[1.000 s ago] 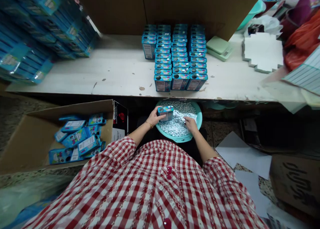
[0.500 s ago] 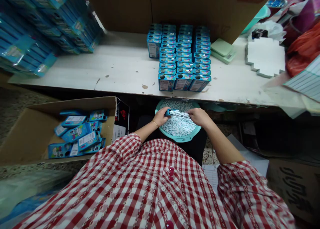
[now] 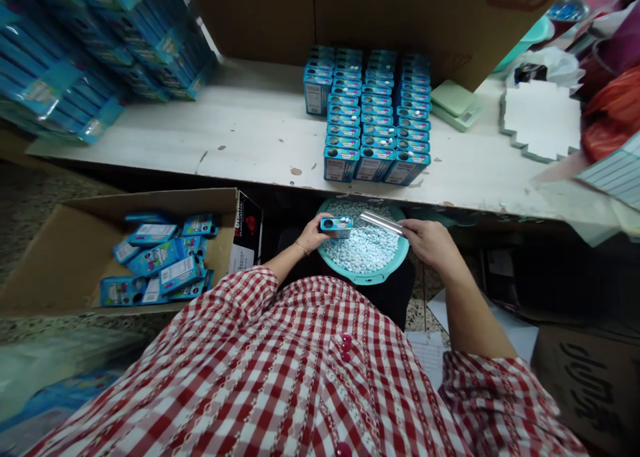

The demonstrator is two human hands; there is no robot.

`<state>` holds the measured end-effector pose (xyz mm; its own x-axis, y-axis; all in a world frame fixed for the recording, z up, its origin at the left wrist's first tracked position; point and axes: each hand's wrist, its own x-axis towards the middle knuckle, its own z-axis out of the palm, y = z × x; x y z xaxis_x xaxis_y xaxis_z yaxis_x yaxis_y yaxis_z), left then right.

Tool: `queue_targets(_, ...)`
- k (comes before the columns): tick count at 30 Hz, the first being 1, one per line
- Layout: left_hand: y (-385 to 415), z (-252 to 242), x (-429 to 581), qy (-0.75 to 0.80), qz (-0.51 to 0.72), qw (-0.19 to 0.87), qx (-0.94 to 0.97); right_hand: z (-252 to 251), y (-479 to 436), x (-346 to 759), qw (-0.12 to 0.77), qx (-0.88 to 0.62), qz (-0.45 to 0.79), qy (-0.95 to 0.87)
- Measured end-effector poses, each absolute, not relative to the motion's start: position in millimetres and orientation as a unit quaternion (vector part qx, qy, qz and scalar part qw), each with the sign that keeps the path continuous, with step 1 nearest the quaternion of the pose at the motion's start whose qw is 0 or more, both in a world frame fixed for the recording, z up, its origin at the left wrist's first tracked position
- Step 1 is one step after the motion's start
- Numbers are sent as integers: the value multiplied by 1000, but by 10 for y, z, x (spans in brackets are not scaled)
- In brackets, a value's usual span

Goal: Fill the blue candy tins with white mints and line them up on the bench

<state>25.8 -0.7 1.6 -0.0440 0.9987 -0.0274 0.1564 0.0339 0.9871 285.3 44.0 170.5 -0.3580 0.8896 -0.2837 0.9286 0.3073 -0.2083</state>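
Observation:
My left hand (image 3: 313, 233) is closed around a small blue box (image 3: 336, 226), its top with a dark round hole facing up. Beneath it sits a turquoise bowl (image 3: 371, 278) full of small pale mints or pellets (image 3: 363, 252). In my right hand (image 3: 429, 242) is a shiny metal scoop (image 3: 383, 222), shaped like a narrow trough and held over the bowl's right side. Its tip points left, a little apart from the box. The bowl appears to rest on my lap. Several white pellets lie on the box's top.
Rows of blue boxes (image 3: 367, 164) stand on the white bench (image 3: 260, 150). A green scale (image 3: 456, 102) and a stack of white cut card (image 3: 543, 117) are to their right. An open carton (image 3: 55, 264) with loose blue boxes is at left, below wrapped stacks (image 3: 45, 90).
The scoop, full of pellets and at the box's mouth before, has drawn away to the right with my right hand. The box now stands more upright. The view has shifted slightly.

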Motion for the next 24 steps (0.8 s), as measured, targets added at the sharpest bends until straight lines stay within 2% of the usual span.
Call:
queue_targets(3, 15, -29, 352, 547, 465, 477, 507, 1599, 397, 3020, 24, 574, -193, 795)
queue_targets(9, 107, 15, 548, 543, 455, 461, 534, 1575, 247, 2854, 105, 576, -132, 800)
queue_targets(12, 79, 88, 520, 538, 443, 436, 570, 1548, 218, 2720, 117, 556, -145, 810)
queue_targets(20, -87, 270, 229, 567, 405, 343, 630, 1169, 288, 3010, -41, 548, -269, 791)
queue_targets(22, -114, 305, 187, 575, 394, 325, 638, 1021, 283, 3138, -10, 583, -256, 771)
queue_targets(24, -136, 340, 171, 578, 378, 307, 655, 866, 252, 3200, 69, 614, -222, 754)
